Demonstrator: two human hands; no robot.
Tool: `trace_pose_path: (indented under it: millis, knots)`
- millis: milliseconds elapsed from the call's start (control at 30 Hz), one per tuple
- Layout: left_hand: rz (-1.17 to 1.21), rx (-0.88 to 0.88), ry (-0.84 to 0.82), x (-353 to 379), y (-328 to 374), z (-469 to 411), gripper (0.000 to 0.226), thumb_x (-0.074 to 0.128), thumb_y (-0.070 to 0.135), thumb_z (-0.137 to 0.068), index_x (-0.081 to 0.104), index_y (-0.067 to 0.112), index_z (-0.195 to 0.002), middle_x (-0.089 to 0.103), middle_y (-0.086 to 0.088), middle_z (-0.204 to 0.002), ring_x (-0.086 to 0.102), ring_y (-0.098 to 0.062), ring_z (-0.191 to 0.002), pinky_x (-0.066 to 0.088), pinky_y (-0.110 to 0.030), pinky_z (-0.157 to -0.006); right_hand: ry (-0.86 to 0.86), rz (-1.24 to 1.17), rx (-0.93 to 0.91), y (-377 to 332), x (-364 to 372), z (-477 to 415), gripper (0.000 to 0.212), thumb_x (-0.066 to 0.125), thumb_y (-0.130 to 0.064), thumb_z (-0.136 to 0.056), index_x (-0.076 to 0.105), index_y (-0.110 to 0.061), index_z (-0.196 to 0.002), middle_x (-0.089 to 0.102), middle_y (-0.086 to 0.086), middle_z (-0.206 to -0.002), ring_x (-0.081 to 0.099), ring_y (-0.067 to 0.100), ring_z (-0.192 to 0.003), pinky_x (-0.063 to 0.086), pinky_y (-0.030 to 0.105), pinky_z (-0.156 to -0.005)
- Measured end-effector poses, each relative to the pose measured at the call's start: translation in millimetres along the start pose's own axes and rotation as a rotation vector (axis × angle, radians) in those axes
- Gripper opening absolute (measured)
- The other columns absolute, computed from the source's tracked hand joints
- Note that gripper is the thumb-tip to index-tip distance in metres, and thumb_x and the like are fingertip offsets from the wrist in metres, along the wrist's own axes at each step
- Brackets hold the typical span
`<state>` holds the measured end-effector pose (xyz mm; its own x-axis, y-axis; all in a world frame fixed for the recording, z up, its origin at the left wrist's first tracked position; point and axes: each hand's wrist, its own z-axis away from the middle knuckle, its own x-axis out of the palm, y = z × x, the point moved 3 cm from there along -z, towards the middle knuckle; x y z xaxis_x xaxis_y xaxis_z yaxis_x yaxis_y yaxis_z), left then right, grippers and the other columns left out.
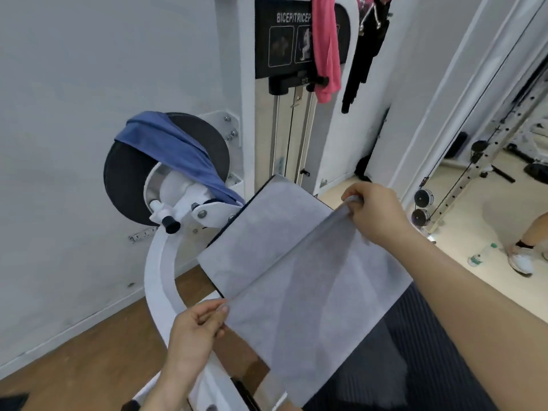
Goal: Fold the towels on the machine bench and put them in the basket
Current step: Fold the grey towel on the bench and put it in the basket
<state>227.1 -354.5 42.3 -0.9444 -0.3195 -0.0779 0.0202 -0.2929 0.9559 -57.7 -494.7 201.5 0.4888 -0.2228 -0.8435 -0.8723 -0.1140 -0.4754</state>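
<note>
Head view: grey towel [296,277], perhaps doubled, in pinching grips, left hand [195,333], right hand [376,212].

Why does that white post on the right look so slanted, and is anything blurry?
Head view, wide-angle: lines near the edges tilt and bow, like the white post; slightly soft throughout, yet the BICEP/TRICEP sign is readable; even lighting, faint shadows on the grey towel.

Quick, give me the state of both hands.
Left hand: pinching the near corner of the grey towel.
Right hand: gripping the towel's far corner.
</note>
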Motion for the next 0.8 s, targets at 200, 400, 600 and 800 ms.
trace_pose_path:
  millis: [200, 400, 600, 800]
  knots:
    - [0.066, -0.013, 0.117, -28, 2, -63, 0.011, 0.07, 0.012, -0.087, 0.077, 0.017, -0.094, 0.077, 0.001, -0.087, 0.071, -0.023, -0.086, 0.056, -0.034, -0.081, 0.005, 0.024, -0.059, -52, 52, -68, 0.019, 0.05, -0.006, -0.09, 0.068, -0.011, -0.094, 0.068, 0.006, -0.088, 0.058, 0.023, -0.086, 0.044, 0.029, -0.069]
    - [0.14, -0.034, 0.26, -37, -10, -116, 0.004, 0.075, 0.018, -0.082, 0.076, 0.022, -0.083, 0.076, 0.004, -0.084, 0.069, -0.019, -0.089, 0.053, -0.038, -0.09, -0.045, 0.038, -0.118, -62, 107, -117, 0.016, 0.054, -0.009, -0.09, 0.069, -0.009, -0.096, 0.069, 0.011, -0.093, 0.061, 0.029, -0.09, 0.049, 0.036, -0.076]
    - [0.172, -0.111, 0.192, -28, -34, -154, 0.008, 0.077, 0.012, -0.08, 0.078, 0.019, -0.075, 0.073, 0.008, -0.098, 0.065, -0.015, -0.105, 0.047, -0.041, -0.101, -0.083, 0.124, -0.163, -48, 143, -140, 0.017, 0.055, -0.009, -0.09, 0.07, -0.012, -0.097, 0.07, 0.008, -0.096, 0.06, 0.029, -0.092, 0.047, 0.035, -0.075]
    - [0.181, -0.044, 0.195, -26, -34, -164, 0.005, 0.077, 0.005, -0.076, 0.078, 0.008, -0.081, 0.075, 0.002, -0.094, 0.068, -0.01, -0.094, 0.051, -0.013, -0.076, -0.124, 0.177, -0.221, -42, 159, -152, 0.015, 0.057, -0.005, -0.084, 0.069, -0.014, -0.084, 0.068, 0.0, -0.103, 0.058, 0.028, -0.1, 0.048, 0.036, -0.076]
